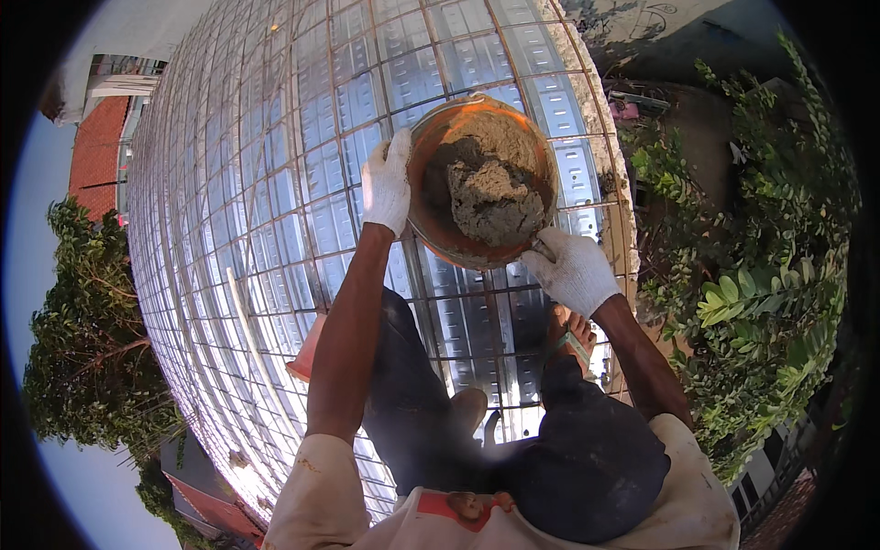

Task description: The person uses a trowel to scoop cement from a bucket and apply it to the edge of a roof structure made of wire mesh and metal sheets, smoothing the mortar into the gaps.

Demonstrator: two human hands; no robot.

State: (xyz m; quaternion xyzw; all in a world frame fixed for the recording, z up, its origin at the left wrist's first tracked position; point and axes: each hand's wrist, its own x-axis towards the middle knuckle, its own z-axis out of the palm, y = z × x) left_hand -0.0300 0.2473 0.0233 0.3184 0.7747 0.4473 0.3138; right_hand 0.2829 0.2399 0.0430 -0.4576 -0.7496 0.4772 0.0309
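Note:
A round bucket (424, 194), orange inside and smeared with mortar, is held in front of me with its mouth facing up. Grey-brown wet mortar (500, 197) lies heaped in it, mostly toward the right side. My left hand (388, 181), in a white knit glove, is closed on the left part of the rim. Wearing a matching glove, my right hand (573, 269) grips the rim at the lower right, fingers pressed together there. The bucket's underside is hidden, so I cannot tell whether it rests on the bars.
Steel rebar mesh (302, 188) covers shiny ribbed metal decking (463, 64) beneath me. A rough concrete edge (616, 197) runs along the right, with leafy plants (742, 298) beyond the drop. Near my left leg is a reddish object (305, 353).

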